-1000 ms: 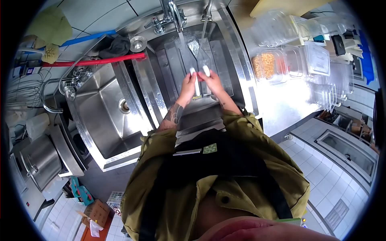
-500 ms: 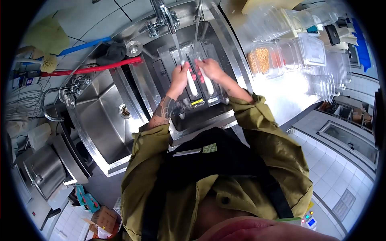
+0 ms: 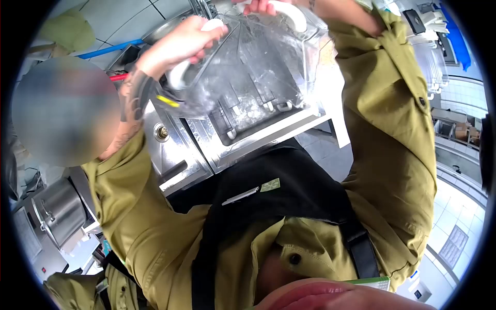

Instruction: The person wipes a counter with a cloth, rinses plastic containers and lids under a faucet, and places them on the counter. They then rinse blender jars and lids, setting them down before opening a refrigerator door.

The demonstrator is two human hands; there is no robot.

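My left hand (image 3: 188,44) is closed around a white curved handle (image 3: 178,75) at the left side of a clear plastic container (image 3: 258,49). At the top edge of the view, my right hand (image 3: 261,6) grips another white handle (image 3: 294,18) on the right side; part of this hand is cut off. The wet, see-through container hangs tilted over the sink (image 3: 258,137), blurred by motion. A yellow label (image 3: 168,101) shows beneath the left handle. Several small pale hooks or feet show through the plastic near the front of the basin.
A second steel basin with a drain (image 3: 161,132) lies to the left. Another person in an olive shirt (image 3: 116,281) stands at lower left. A large steel pot (image 3: 61,212) is at far left. Clear plastic tubs (image 3: 431,67) are stacked at upper right.
Both hands have risen from the sink and spread apart, lifting the clear container by its white handles. Another person has come into view on the left.
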